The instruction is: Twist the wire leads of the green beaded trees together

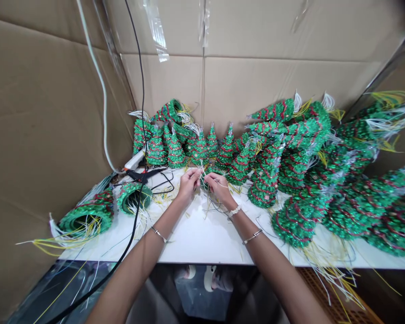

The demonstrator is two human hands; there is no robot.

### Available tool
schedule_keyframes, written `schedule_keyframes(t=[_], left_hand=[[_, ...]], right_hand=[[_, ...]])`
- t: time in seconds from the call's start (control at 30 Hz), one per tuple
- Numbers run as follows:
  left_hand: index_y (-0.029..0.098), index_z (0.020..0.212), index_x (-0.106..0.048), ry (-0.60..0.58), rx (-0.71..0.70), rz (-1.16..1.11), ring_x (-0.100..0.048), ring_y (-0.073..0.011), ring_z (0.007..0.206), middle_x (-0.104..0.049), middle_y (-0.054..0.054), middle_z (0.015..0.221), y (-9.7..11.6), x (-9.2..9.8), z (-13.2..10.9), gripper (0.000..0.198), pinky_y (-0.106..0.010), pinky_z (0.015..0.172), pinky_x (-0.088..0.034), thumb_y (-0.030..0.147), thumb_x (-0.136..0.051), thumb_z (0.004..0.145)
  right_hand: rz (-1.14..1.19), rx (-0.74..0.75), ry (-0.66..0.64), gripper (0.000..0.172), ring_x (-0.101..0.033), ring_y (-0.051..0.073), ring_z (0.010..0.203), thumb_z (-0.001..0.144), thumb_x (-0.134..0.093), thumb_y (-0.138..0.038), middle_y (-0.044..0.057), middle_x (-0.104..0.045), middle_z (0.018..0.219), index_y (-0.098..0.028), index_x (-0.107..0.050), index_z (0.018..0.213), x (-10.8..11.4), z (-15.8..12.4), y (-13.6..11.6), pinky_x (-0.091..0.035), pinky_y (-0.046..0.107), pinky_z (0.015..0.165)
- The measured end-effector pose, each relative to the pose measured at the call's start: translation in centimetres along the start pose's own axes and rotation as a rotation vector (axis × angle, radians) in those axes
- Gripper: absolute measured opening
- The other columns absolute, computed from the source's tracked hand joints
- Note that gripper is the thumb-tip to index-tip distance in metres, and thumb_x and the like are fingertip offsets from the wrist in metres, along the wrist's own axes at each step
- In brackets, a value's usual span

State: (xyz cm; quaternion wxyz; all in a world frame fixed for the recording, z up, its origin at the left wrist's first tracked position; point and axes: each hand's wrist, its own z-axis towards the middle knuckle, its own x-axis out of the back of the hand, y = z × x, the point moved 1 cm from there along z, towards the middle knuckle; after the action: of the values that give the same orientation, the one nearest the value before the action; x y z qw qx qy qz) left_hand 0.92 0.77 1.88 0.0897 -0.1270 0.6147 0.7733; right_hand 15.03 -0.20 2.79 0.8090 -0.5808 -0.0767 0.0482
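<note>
Seen from the head camera, the person's left hand (188,184) and right hand (219,189) sit close together above a white tabletop (195,240), both narrowly closed, with their fingertips (201,172) pinching thin pale wires (203,173). These wires rise from a small green tinsel cone tree (207,180), which sits just beyond the hands, partly hidden by them and touching the fingers' wires. Behind it stands a row of upright green tinsel cone trees with red spiral bands (174,150), against a tan corrugated cardboard wall (243,81). To the right, a large heap of similar trees (300,220) lies on its sides, trailing yellow and white wires. To the left, two more green tinsel cones (87,216) lie with their hollow bases showing. Near them are a black clamp-like tool (142,175) and a white plastic oblong device (135,159). A black cable (121,265) crosses in front of the left forearm's side, and a white cable (101,85) runs down the cardboard. Loose yellow wire snippets (158,199) are scattered on the tabletop. A white beaded bracelet (234,211) circles the right wrist.
</note>
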Motion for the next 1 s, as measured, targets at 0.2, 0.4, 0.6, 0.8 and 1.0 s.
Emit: schedule_keyframes(t=[0.2, 0.4, 0.6, 0.8, 1.0], left_hand=[[0.016, 0.089, -0.071, -0.011, -0.021, 0.000, -0.035, -0.0001, 0.040, -0.069, -0.001, 0.081, 0.4, 0.1, 0.0, 0.040, -0.017, 0.038, -0.023, 0.051, -0.080, 0.072], [0.015, 0.088, -0.072, -0.032, -0.022, 0.009, -0.034, 0.0005, 0.040, -0.074, -0.007, 0.099, 0.4, 0.1, 0.0, 0.038, -0.018, 0.037, -0.023, 0.050, -0.079, 0.074], [0.015, 0.086, -0.073, -0.012, -0.033, 0.012, -0.034, -0.0001, 0.041, -0.074, -0.006, 0.089, 0.7, 0.0, -0.2, 0.037, -0.018, 0.038, -0.023, 0.048, -0.080, 0.072], [0.014, 0.086, -0.074, -0.003, -0.042, 0.028, -0.034, -0.0020, 0.042, -0.067, -0.001, 0.070, 0.6, -0.2, -0.3, 0.034, -0.018, 0.040, -0.024, 0.046, -0.080, 0.074], [0.015, 0.089, -0.076, 0.007, -0.039, 0.033, -0.036, -0.0027, 0.044, -0.067, -0.002, 0.072, 0.8, -0.3, -0.3, 0.035, -0.019, 0.042, -0.026, 0.046, -0.080, 0.074]], right_hand=[[-0.150, 0.103, -0.044, 0.027, -0.040, 0.012, 0.059, 0.087, -0.056, -0.036, -0.003, -0.047, 0.061, -0.019, -0.058, 0.066, 0.5, 0.1, -0.4, -0.032, 0.027, 0.058], [-0.125, 0.086, -0.063, 0.027, -0.040, 0.013, 0.060, 0.087, -0.054, -0.036, -0.003, -0.046, 0.060, -0.020, -0.058, 0.066, 0.4, 0.0, -0.6, -0.033, 0.027, 0.059], [-0.152, 0.151, 0.013, 0.035, -0.041, 0.014, 0.063, 0.092, -0.055, -0.048, -0.002, -0.050, 0.066, -0.020, -0.060, 0.071, -0.1, -0.2, -0.9, -0.033, 0.027, 0.060], [-0.159, 0.167, 0.063, 0.034, -0.042, 0.014, 0.061, 0.094, -0.053, -0.052, -0.003, -0.054, 0.068, -0.021, -0.065, 0.086, -0.3, -0.3, -1.0, -0.033, 0.026, 0.060], [-0.129, 0.171, 0.036, 0.029, -0.041, 0.013, 0.060, 0.094, -0.053, -0.045, -0.003, -0.051, 0.066, -0.021, -0.060, 0.080, -0.2, -0.4, -1.2, -0.032, 0.026, 0.059]])
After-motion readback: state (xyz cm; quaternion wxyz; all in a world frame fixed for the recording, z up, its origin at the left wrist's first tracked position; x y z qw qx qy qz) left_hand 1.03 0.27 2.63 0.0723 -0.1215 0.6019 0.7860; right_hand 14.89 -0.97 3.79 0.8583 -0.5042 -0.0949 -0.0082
